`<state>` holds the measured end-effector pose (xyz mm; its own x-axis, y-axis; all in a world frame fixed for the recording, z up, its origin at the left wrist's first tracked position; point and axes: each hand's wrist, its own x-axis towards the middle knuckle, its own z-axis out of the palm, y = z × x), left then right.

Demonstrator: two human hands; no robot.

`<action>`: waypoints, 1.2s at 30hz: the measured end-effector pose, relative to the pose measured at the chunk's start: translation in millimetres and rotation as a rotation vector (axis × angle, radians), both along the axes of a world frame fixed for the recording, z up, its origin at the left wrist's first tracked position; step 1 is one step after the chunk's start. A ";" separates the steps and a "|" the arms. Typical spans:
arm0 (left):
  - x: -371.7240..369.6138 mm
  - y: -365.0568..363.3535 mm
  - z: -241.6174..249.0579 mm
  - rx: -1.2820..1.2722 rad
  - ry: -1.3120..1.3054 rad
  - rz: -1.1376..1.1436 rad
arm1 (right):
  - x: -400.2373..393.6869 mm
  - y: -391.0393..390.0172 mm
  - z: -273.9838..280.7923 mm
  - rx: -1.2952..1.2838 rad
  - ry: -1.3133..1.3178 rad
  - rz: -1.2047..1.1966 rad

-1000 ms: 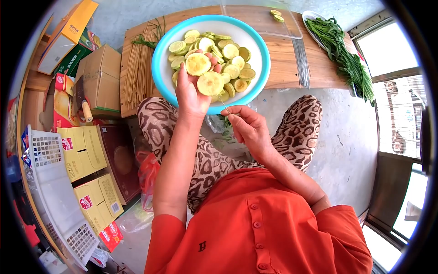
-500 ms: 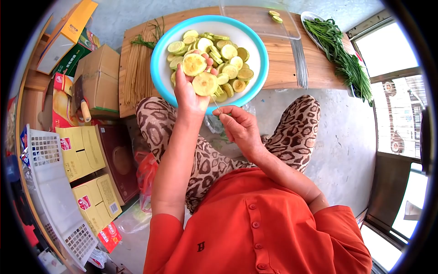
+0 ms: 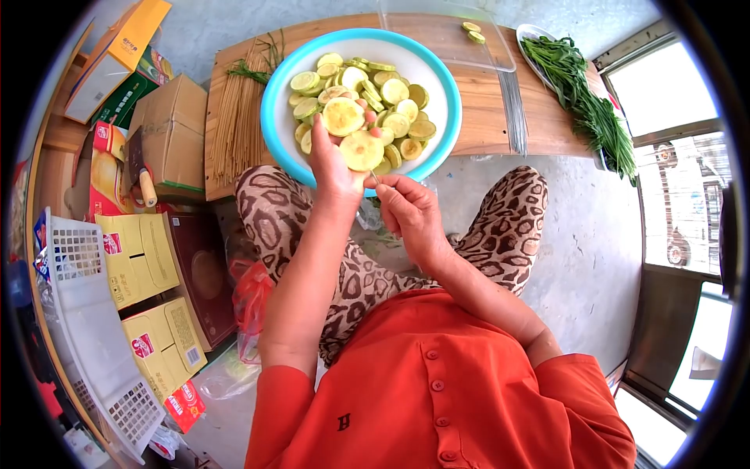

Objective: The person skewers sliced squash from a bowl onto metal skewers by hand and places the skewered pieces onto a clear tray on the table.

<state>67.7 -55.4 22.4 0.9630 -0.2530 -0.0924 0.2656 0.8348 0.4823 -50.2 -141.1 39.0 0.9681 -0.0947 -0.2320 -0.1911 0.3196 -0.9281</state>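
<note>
My left hand (image 3: 334,166) is closed around zucchini slices, palm up over the near side of the basin (image 3: 274,141). One large zucchini slice (image 3: 344,117) shows near the fingers. A second held zucchini slice (image 3: 362,151) sits closer to the wrist. Just below that slice, my right hand (image 3: 412,215) pinches a thin skewer (image 3: 375,178) between thumb and forefinger. Its tip meets the lower edge of the nearer slice; how far it goes in is hidden. Many more zucchini slices (image 3: 397,123) lie heaped in the white basin with its blue rim.
On the wooden table (image 3: 476,117), a bundle of thin wooden sticks (image 3: 242,129) lies left and thin metal skewers (image 3: 516,113) lie right. A clear tray (image 3: 445,47) holds two slices. Leafy greens (image 3: 574,86) cover a plate. Boxes (image 3: 168,129) and a knife (image 3: 145,184) are left.
My left hand and its slices have shifted slightly right and down, toward my right hand. Less of the skewer shows between the slice and my right fingers.
</note>
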 end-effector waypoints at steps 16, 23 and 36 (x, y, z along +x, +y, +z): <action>8.2 14.2 -2.8 -0.004 0.013 0.056 | -16.0 -26.3 1.1 -0.330 -0.041 0.097; 9.5 10.1 -19.7 0.253 -0.011 0.021 | -5.7 -73.6 9.9 -0.297 -0.102 0.026; 0.3 -2.7 -1.6 0.415 0.033 -0.083 | 102.2 -225.2 -4.3 -0.634 -0.033 -0.210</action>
<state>68.0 -58.1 20.9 0.9360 -0.2641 -0.2329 0.3442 0.5466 0.7634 52.0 -366.4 34.7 0.9197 -0.3906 -0.0401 -0.1527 -0.2619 -0.9529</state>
